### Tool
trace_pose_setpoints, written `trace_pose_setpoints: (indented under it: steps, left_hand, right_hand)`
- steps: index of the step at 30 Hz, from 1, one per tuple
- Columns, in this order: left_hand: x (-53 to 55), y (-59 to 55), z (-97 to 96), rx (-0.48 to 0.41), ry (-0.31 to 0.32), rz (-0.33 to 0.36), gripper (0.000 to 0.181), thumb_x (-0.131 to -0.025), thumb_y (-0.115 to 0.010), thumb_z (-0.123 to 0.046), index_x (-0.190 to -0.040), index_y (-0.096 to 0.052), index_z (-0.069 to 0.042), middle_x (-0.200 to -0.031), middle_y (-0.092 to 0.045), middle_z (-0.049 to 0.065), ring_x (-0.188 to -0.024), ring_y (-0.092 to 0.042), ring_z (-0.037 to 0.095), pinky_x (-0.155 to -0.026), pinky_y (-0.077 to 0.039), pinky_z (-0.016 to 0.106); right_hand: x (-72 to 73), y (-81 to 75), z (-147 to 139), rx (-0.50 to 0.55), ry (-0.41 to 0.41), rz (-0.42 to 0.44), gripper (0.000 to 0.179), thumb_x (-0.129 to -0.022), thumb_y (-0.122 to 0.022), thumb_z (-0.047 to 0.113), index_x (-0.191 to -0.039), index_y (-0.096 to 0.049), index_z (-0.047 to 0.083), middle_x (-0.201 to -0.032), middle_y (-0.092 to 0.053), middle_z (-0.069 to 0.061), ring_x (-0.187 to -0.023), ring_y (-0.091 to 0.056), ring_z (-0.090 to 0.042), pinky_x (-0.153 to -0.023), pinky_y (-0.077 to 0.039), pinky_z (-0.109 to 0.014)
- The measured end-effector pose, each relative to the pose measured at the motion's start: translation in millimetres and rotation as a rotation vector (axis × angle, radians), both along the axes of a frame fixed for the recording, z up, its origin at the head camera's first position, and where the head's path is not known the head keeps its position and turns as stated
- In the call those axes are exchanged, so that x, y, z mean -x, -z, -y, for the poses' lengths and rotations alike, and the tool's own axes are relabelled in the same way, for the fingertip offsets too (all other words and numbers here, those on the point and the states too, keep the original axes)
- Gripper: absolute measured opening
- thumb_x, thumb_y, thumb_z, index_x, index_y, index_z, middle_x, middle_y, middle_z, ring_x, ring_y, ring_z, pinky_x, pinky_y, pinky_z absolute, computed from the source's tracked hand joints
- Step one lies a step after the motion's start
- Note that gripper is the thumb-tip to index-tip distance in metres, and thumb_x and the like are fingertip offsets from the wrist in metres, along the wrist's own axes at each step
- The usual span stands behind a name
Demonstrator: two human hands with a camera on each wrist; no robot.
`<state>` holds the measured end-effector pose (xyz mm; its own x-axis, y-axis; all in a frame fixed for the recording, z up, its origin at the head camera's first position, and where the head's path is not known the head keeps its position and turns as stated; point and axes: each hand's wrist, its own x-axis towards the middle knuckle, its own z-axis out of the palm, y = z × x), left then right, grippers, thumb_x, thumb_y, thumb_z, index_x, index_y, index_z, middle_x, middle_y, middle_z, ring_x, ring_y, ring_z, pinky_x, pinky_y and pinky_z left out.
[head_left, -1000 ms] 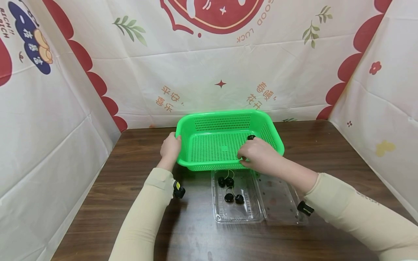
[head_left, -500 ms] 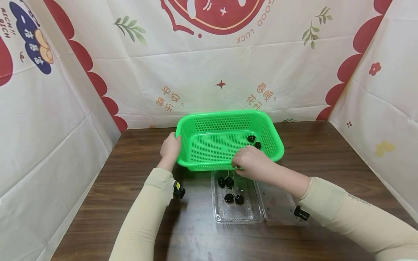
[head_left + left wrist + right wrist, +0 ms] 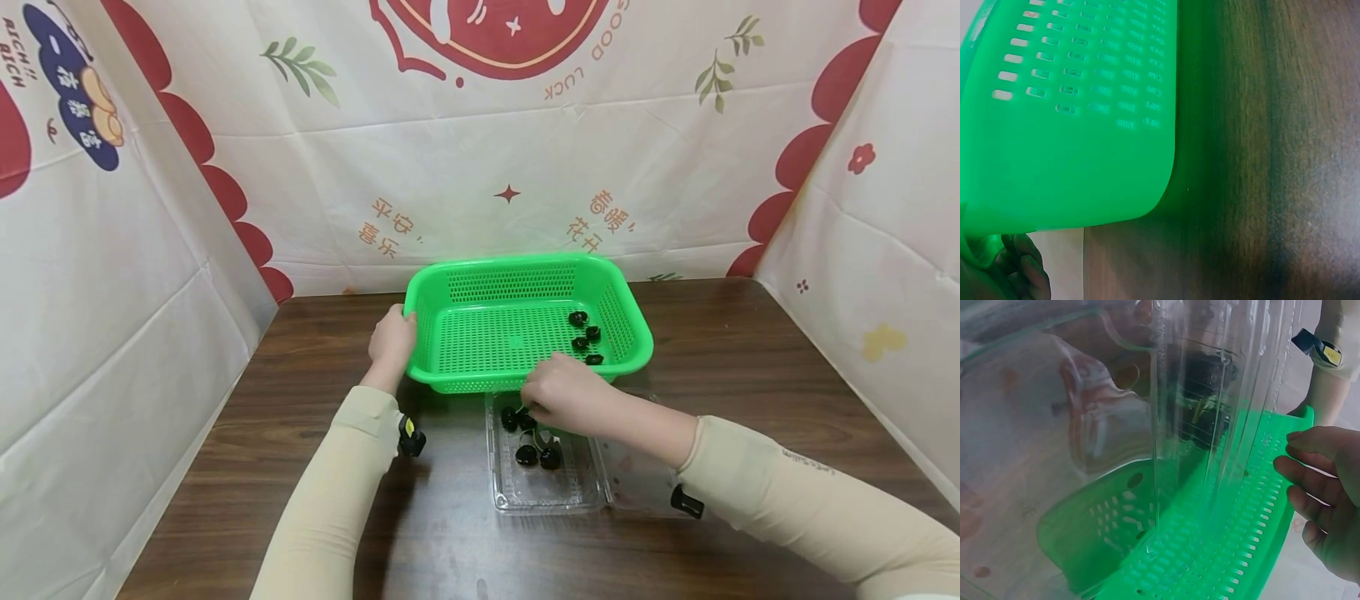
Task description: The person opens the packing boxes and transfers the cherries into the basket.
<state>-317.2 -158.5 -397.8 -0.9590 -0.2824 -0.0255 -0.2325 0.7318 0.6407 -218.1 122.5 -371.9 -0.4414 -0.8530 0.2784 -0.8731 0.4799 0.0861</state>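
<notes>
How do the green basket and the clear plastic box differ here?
The green basket is opaque and slotted; the clear plastic box is see-through.
The green basket is larger; the clear plastic box is smaller.
The left hand grips the green basket's rim, while the clear plastic box lies nearer the person, its lid folded open.
Both rest on the table and hold dark, cherry-like fruit.

Head view looks forward and down; nearer wrist views share its green basket (image 3: pixel 495 381).
</notes>
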Motion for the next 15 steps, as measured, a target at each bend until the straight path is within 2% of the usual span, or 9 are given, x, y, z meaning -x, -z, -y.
trace_pose_setpoints:
  steps: [5, 10, 13, 15]
  left_hand:
    - [-0.1, -0.7, -0.3, 0.002, -0.001, -0.001, 0.041, -0.105, -0.041, -0.033, -0.139, -0.049, -0.011, -0.121, -0.062, 0.013, -0.099, -0.061, 0.033, -0.078, -0.047, 0.049]
    - [-0.6, -1.1, -0.2, 0.006, -0.003, -0.001, 0.041, -0.105, -0.041, -0.034, -0.138, -0.049, -0.011, -0.120, -0.063, 0.013, -0.099, -0.061, 0.033, -0.077, -0.047, 0.049]
    - [-0.7, -1.3, -0.1, 0.009, -0.002, -0.001, 0.041, -0.105, -0.041, -0.034, -0.138, -0.049, -0.011, -0.120, -0.062, 0.013, -0.099, -0.061, 0.033, -0.078, -0.047, 0.049]
    - [-0.6, -1.3, 0.0, 0.009, -0.001, 0.001, 0.041, -0.105, -0.041, -0.034, -0.139, -0.048, -0.011, -0.120, -0.062, 0.013, -0.100, -0.061, 0.033, -0.078, -0.047, 0.049]
  right_hand:
    - [-1.3, 3.0, 1.2, -0.051, 0.016, 0.027, 0.020, -0.072, -0.079, 0.011, -0.066, -0.062, 0.019, -0.063, -0.053, 0.012, -0.060, -0.045, -0.009, -0.060, -0.033, -0.027]
    - [-2.3, 7.7, 1.4, -0.065, -0.010, 0.008, 0.030, -0.071, -0.079, 0.010, -0.061, -0.053, 0.020, -0.058, -0.043, 0.012, -0.057, -0.038, -0.009, -0.058, -0.031, -0.026]
    - [-2.9, 10.7, 1.9, -0.081, -0.011, 0.009, 0.026, -0.070, -0.081, 0.012, -0.063, -0.057, 0.019, -0.060, -0.047, 0.012, -0.058, -0.042, -0.009, -0.059, -0.034, -0.027]
    - [-3.0, 12.5, 2.3, -0.098, -0.009, 0.013, 0.021, -0.070, -0.083, 0.014, -0.067, -0.063, 0.018, -0.063, -0.053, 0.011, -0.062, -0.049, -0.010, -0.063, -0.042, -0.029]
